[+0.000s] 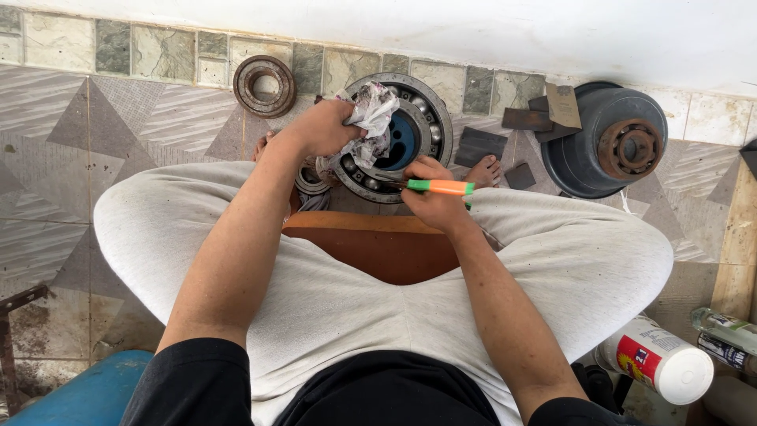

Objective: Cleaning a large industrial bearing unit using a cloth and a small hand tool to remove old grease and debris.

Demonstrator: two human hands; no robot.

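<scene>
A large steel ball bearing (426, 106) with a blue centre stands on the tiled floor in front of my knees. My left hand (319, 126) is shut on a crumpled rag (371, 118) and presses it against the bearing's left side. My right hand (434, 197) grips a tool with a green and orange handle (441, 187), its metal tip pointing left at the bearing's lower rim. I sit on a low brown wooden stool (378, 244), legs in light grey trousers spread apart.
A smaller rusty bearing ring (266, 85) lies at the wall, left of the big one. A dark grey hub with a rusty bearing (619, 142) sits at right beside flat metal pieces (481, 143). A white canister (662, 363) and bottle (725, 327) lie lower right; blue object (87, 394) lower left.
</scene>
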